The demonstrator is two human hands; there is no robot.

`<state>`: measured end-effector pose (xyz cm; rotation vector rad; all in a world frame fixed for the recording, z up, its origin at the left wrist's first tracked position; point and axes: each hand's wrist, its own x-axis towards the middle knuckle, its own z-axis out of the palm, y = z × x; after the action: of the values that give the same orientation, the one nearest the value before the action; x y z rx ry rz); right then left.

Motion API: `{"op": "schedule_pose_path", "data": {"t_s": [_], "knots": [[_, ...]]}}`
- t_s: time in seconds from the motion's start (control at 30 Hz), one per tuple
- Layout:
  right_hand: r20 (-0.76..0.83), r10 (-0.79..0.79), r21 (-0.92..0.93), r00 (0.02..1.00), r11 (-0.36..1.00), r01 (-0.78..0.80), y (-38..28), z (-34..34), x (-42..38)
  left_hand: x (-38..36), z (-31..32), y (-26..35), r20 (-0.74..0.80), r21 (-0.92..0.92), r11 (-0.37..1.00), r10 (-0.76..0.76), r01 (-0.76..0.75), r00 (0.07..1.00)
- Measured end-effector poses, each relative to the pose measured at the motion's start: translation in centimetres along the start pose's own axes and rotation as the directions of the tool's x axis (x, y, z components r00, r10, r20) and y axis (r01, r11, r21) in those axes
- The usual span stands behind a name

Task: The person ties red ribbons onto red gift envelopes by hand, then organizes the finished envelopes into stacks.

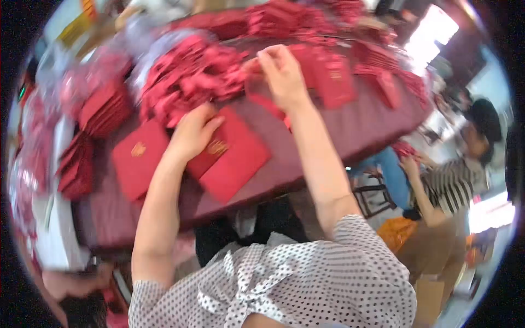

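My left hand (pixel 194 131) is closed at the upper edge of a flat red packet (pixel 240 161) with a gold emblem, its thumb lying on the front face. Higher up and to the right, my right hand (pixel 281 71) has its fingers pinched together. From that pinch a red ribbon (pixel 262 101) hangs in a loop toward the tabletop, slightly blurred. Left of my left forearm lies another red packet (pixel 139 156) with the same gold emblem. Beyond my left hand sits a heap of loose red ribbons (pixel 191 76).
A dark red cloth covers the table (pixel 339 136). Stacked red packets (pixel 104 112) line the left, near clear plastic bags (pixel 44 136). More red packets (pixel 333 79) lie at the right. A person in a striped top (pixel 454 183) sits at the right beyond the table.
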<state>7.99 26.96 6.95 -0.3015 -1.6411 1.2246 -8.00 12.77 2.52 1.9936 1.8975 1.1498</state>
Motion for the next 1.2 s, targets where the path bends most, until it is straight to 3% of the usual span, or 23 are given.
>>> {"op": "schedule_pose_path", "data": {"t_s": [0.07, 0.1, 0.17, 0.2, 0.33, 0.4, 0.43, 0.47, 0.53, 0.57, 0.6, 0.63, 0.73, 0.93, 1.2], "knots": [[0.055, 0.174, 0.13, 0.983, 0.975, -0.179, 2.2, 2.6, -0.7, 0.3, 0.6, -2.8, 0.056, -0.129, 0.991, -0.038, 0.045, 0.998], [0.111, 0.189, 0.045, 0.976, 0.98, -0.194, 3.6, 2.9, -1.5, 0.2, 0.6, -3.2, 0.175, -0.375, 0.907, -0.137, 0.194, 0.975], [0.192, 0.281, -0.182, 0.94, 0.952, -0.247, 3.7, 3.0, -2.7, 0.1, 0.0, -2.2, 0.219, -0.614, 0.738, -0.182, 0.281, 0.959], [0.23, 0.301, -0.221, 0.925, 0.942, -0.252, 3.8, 2.8, -3.1, 0.1, -0.3, -1.6, 0.232, -0.594, 0.721, -0.272, 0.357, 0.934], [0.267, 0.222, -0.218, 0.938, 0.962, -0.166, 3.3, 2.2, -3.1, 0.3, 0.3, -2.8, 0.277, -0.576, 0.726, -0.261, 0.377, 0.925], [0.234, -0.147, -0.394, 0.961, 0.89, 0.232, 2.8, 1.4, -2.5, 0.4, 0.0, -2.5, 0.287, -0.493, 0.735, -0.369, 0.466, 0.884], [0.088, 0.06, -0.194, 0.994, 0.98, -0.042, 2.7, 1.1, -2.5, 0.4, -0.3, -2.4, 0.286, -0.514, 0.719, -0.371, 0.468, 0.883], [0.039, 0.013, -0.16, 0.999, 0.987, -0.006, 2.2, 0.5, -2.5, 0.3, -0.2, -2.5, 0.281, -0.519, 0.714, -0.377, 0.471, 0.882], [0.144, 0.001, -0.316, 0.99, 0.948, 0.045, 1.0, 0.5, -2.8, 0.4, -0.2, -2.6, 0.28, -0.528, 0.718, -0.357, 0.453, 0.891], [0.205, 0.043, -0.325, 0.978, 0.945, 0.027, 1.1, 1.3, -3.2, 0.5, 0.0, -2.8, 0.269, -0.53, 0.719, -0.361, 0.45, 0.893], [0.265, 0.191, -0.398, 0.945, 0.915, -0.074, 0.4, 2.1, -4.0, 0.4, 0.2, -2.8, 0.247, -0.575, 0.697, -0.351, 0.428, 0.903], [0.422, -0.021, -0.381, 0.906, 0.903, 0.199, 1.7, 2.5, -4.1, 0.4, 0.3, -2.9, 0.228, -0.615, 0.675, -0.341, 0.407, 0.912], [0.475, 0.068, -0.471, 0.878, 0.862, 0.188, 1.7, 3.1, -4.5, 0.3, 0.4, -3.2, 0.254, -0.632, 0.639, -0.363, 0.437, 0.897], [0.556, 0.016, -0.484, 0.831, 0.819, 0.308, 2.0, 2.7, -4.5, 0.2, 0.8, -3.2, 0.308, -0.642, 0.603, -0.364, 0.474, 0.879], [0.546, 0.07, -0.587, 0.835, 0.743, 0.322, 1.0, 3.2, -5.1, 0.1, 0.9, -2.8, 0.282, -0.596, 0.63, -0.417, 0.499, 0.864]]}}
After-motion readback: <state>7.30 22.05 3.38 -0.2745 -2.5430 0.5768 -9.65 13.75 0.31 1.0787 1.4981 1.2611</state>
